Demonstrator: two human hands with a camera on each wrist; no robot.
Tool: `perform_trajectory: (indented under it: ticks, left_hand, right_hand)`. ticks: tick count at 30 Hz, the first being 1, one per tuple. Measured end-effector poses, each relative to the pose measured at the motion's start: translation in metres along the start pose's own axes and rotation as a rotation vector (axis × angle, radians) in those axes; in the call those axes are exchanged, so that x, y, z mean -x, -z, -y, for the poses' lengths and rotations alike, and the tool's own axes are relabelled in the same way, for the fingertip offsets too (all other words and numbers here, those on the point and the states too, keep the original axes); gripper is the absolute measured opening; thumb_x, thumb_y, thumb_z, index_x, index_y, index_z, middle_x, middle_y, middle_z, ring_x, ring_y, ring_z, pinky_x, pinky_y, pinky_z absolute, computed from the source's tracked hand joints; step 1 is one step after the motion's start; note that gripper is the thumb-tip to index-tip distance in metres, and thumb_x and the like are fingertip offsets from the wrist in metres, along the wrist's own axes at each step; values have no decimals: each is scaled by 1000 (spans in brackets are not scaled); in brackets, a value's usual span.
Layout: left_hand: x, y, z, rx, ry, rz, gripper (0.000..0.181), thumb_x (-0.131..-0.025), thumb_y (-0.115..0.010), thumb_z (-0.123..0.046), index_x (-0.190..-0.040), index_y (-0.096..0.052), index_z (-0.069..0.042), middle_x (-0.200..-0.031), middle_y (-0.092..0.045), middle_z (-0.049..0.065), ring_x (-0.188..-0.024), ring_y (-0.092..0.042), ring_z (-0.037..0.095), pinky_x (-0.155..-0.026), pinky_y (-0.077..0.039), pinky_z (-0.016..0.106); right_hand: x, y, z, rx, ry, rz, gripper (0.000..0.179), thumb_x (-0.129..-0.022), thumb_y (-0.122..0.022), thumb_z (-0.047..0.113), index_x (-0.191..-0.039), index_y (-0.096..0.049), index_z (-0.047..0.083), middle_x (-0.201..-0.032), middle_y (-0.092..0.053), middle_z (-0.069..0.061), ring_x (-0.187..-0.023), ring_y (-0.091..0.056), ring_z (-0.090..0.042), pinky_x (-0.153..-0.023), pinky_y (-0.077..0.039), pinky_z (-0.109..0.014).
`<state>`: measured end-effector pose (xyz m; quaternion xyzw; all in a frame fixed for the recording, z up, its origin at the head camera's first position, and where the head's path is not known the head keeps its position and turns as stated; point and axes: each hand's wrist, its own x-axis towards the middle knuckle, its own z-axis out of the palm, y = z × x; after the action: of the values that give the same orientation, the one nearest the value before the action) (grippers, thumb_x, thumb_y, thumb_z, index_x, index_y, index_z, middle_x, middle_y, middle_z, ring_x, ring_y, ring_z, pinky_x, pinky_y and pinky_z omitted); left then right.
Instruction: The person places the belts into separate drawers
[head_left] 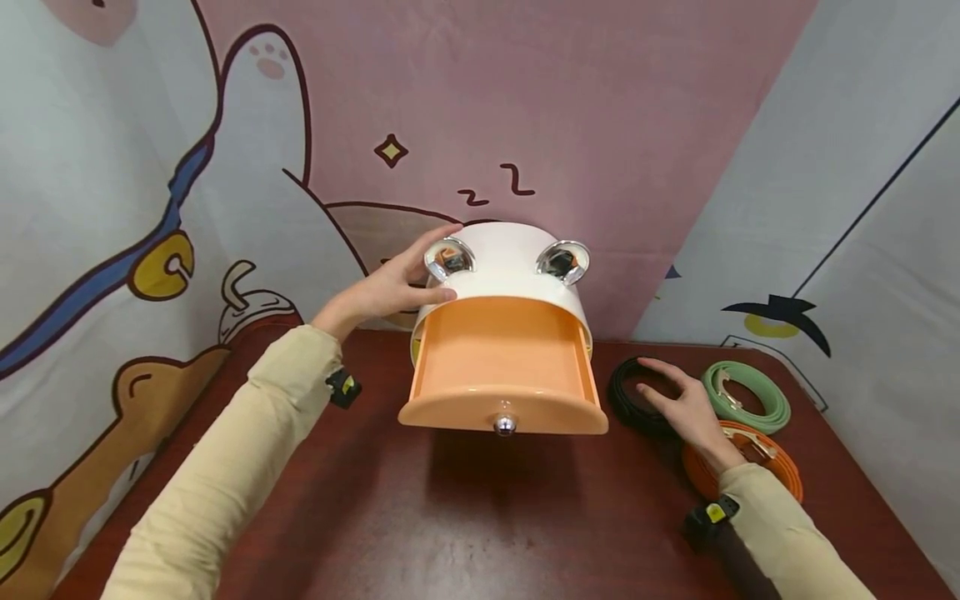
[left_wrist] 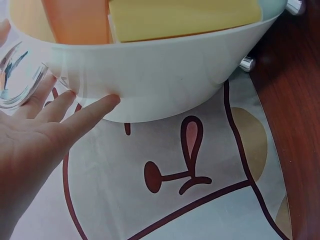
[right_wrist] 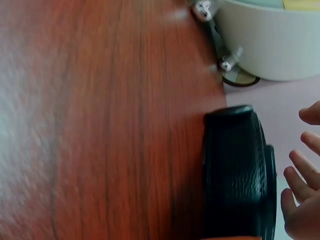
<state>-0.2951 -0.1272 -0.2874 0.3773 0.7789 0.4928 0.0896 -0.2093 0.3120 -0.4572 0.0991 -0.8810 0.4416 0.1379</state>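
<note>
A white box [head_left: 504, 260] with two silver, eye-like rings stands at the table's back. Its orange drawer [head_left: 501, 354] is pulled out toward me and has a silver knob [head_left: 505, 425] on the front. My left hand [head_left: 386, 287] rests on the box's left side, fingers extended; in the left wrist view the fingertips [left_wrist: 112, 100] lie against the white wall. To the right, my right hand [head_left: 684, 408] is over a coiled black belt [head_left: 624, 398], fingers spread and nothing gripped. The right wrist view shows those fingers beside the black belt [right_wrist: 232, 170].
A coiled green belt [head_left: 772, 390] and a coiled orange belt [head_left: 791, 479], both with gold-coloured buckles, lie right of my right hand. Cartoon-printed cloth [head_left: 600, 125] rises behind and beside the red-brown table [head_left: 495, 533]. Short silver feet [right_wrist: 227, 63] support the box.
</note>
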Motion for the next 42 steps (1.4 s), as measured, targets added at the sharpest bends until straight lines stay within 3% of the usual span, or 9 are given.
perform_trajectory:
  ticks: [3, 7, 10, 14, 17, 23, 30, 34, 42]
  left_hand:
    - [0, -3, -2, -37, 3, -13, 84, -92, -66, -10, -155, -14, -28, -149, -30, 8, -101, -58, 30, -81, -45, 38]
    - [2, -3, -6, -91, 19, -43, 85, -92, -68, -17, -155, -14, -33, -154, -26, 2, -110, -57, 28, -87, -45, 42]
    - [4, -3, -7, -90, 24, -53, 86, -92, -68, -16, -155, -13, -35, -158, -19, 1, -124, -50, 29, -94, -44, 46]
    - [6, -4, -8, -75, 24, -63, 86, -92, -68, -16, -154, -13, -39, -159, -15, 4, -126, -49, 31, -93, -46, 46]
    - [7, -5, -8, -73, 27, -70, 86, -92, -68, -17, -154, -13, -40, -159, -15, 4, -126, -48, 31, -92, -46, 46]
    - [7, -6, -6, -55, 19, -60, 86, -93, -67, -15, -155, -11, -35, -159, -12, 1, -128, -46, 34, -94, -44, 49]
    - [5, -7, 1, -24, -20, -61, 86, -93, -65, -10, -156, -10, -28, -158, -15, 7, -125, -49, 33, -95, -43, 49]
    - [5, -7, 2, -10, -17, -70, 85, -93, -65, -10, -156, -11, -30, -158, -14, 6, -126, -48, 33, -95, -43, 49]
    - [5, -10, 4, -49, 30, -106, 90, -88, -73, -12, -155, -15, -30, -148, -36, 12, -121, -51, 32, -92, -44, 48]
  right_hand:
    - [1, 5, -5, -11, -14, -25, 46, -94, -66, 13, -136, -53, 0, -133, -53, -21, -113, -48, -5, -84, -39, -17]
    - [-1, 12, -9, -12, -43, -37, 48, -95, -64, 15, -138, -50, 0, -136, -50, -23, -120, -47, -23, -84, -37, -17]
    - [-3, 14, -11, -23, -65, -23, 49, -96, -62, 18, -140, -48, 1, -138, -47, -23, -125, -42, -38, -92, -38, -31]
    - [-5, 15, -12, -46, -101, -26, 51, -97, -61, 21, -141, -47, 0, -139, -45, -26, -127, -39, -43, -96, -34, -55]
    - [-7, 16, -13, -64, -124, -31, 53, -97, -61, 23, -141, -46, -1, -141, -42, -28, -129, -35, -46, -97, -30, -62]
    - [-7, 19, -22, -54, -155, -34, 54, -98, -58, 24, -142, -42, -3, -144, -38, -29, -130, -32, -47, -98, -29, -62]
    - [-12, 21, -30, -34, -157, -32, 59, -99, -58, 27, -145, -38, -3, -146, -35, -28, -131, -30, -48, -98, -27, -64]
    - [-14, 21, -32, -20, -164, -9, 58, -99, -57, 25, -145, -37, -3, -145, -35, -30, -131, -31, -49, -97, -28, -64]
    - [-17, 20, -33, 5, -202, 35, 55, -99, -55, 13, -146, -33, -5, -144, -33, -34, -130, -30, -51, -97, -29, -64]
